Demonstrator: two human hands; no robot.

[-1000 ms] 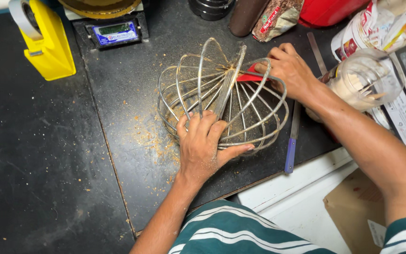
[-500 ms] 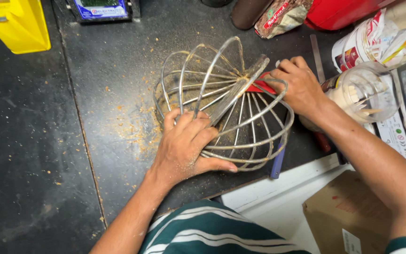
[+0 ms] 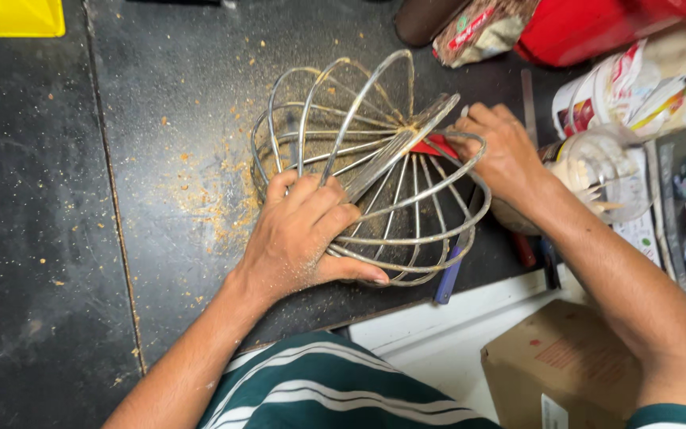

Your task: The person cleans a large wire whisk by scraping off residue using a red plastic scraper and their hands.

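Left hand: mine [image 3: 303, 238], palm down on the near side of the big wire whisk [image 3: 367, 167], fingers curled over its steel loops and gripping them, thumb stretched along the lowest loop.
Right hand: mine [image 3: 498, 155], closed on the far right side of the whisk, fingers pinching a small red tool [image 3: 432, 146] where the wires meet; how much of the tool I hold I cannot tell.
Whisk: lying on its side on the dark worktop [image 3: 81, 238], wires fanned out, middle of the view.
Crumbs: orange-brown specks [image 3: 208, 199] scattered on the worktop just left of the whisk.
Under the whisk: a blue-handled tool [image 3: 448, 274] pokes out near the table edge.
Right side: a clear plastic jar [image 3: 597, 171] just beside my right wrist, a cardboard box [image 3: 565, 365] below it.
Far edge: a red container [image 3: 573, 28] and a yellow object [image 3: 17, 16].
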